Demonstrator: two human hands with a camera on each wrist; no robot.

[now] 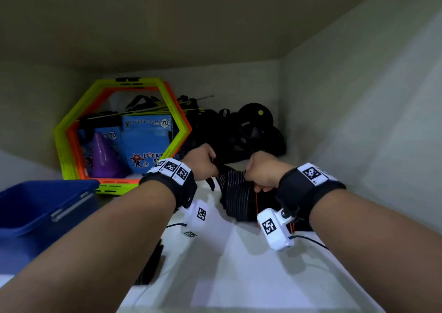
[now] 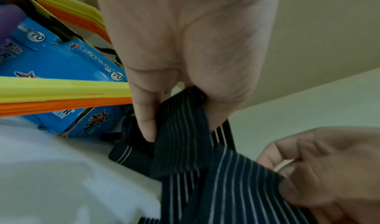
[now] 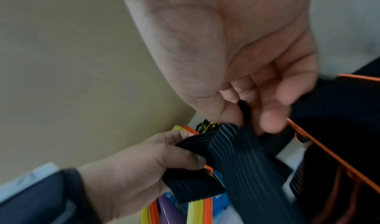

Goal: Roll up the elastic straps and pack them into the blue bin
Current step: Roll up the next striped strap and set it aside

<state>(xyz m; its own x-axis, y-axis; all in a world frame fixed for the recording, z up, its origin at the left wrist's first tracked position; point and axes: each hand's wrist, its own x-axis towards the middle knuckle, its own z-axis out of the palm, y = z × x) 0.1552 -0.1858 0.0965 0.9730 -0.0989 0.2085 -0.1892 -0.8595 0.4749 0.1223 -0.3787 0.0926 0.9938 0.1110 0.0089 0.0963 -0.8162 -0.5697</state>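
We judge the dark striped elastic strap (image 1: 235, 188) light, soft and stretchy, best pinched flat across its width near one end; our left hand (image 1: 199, 163) and right hand (image 1: 263, 171) both pinch it above the white shelf (image 1: 239, 265), its length trailing down towards us, the blue bin (image 1: 45, 207) waiting at left.

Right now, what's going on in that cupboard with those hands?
A person is working on a dark striped elastic strap over a white shelf. The left hand pinches one end while the right hand grips the strap a little further along. The rest of the strap hangs down in a loose bunch, not yet a tidy roll. The blue bin waits at the left, and nothing can be seen inside it from here.
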